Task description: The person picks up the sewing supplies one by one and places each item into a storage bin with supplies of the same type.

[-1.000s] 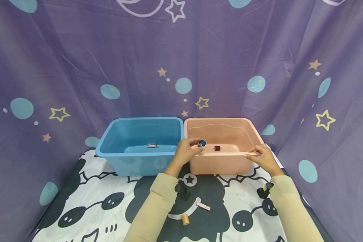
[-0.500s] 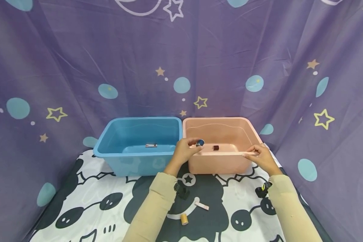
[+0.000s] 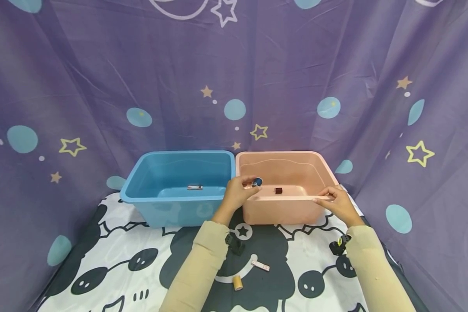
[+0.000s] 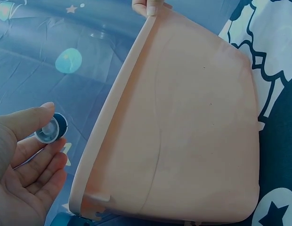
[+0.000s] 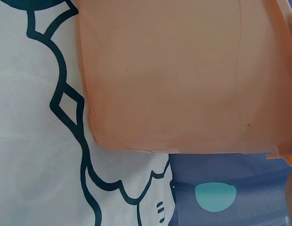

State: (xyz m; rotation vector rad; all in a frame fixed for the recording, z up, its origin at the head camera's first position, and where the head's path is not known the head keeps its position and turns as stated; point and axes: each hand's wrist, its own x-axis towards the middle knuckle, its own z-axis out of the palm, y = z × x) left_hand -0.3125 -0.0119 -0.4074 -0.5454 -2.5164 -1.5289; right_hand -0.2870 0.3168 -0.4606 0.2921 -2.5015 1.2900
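Note:
My left hand (image 3: 235, 193) holds a small blue thread spool (image 3: 258, 181) over the left front part of the pink plastic bin (image 3: 284, 212). In the left wrist view the thumb and fingers pinch this spool (image 4: 62, 127), its pale hollow end showing beside the bin's rim. At the bin's right front corner, my right hand (image 3: 338, 204) grips the rim between thumb and fingers. A dark brown spool (image 3: 278, 190) lies on the bin floor. The right wrist view mostly shows the bin's outer wall (image 5: 174, 80), with only bits of the hand at its right edge.
Left of the pink bin stands a blue bin (image 3: 179, 212) with a small pale stick-like piece (image 3: 195, 187) inside. On the patterned cloth nearer me lie a yellow spool (image 3: 238, 283) and another pale flat piece (image 3: 260, 265). A purple curtain (image 3: 171, 65) hangs behind.
The blue spool has tilted and risen slightly in my left fingers. My right hand keeps its place on the rim, and the head view has shifted a little.

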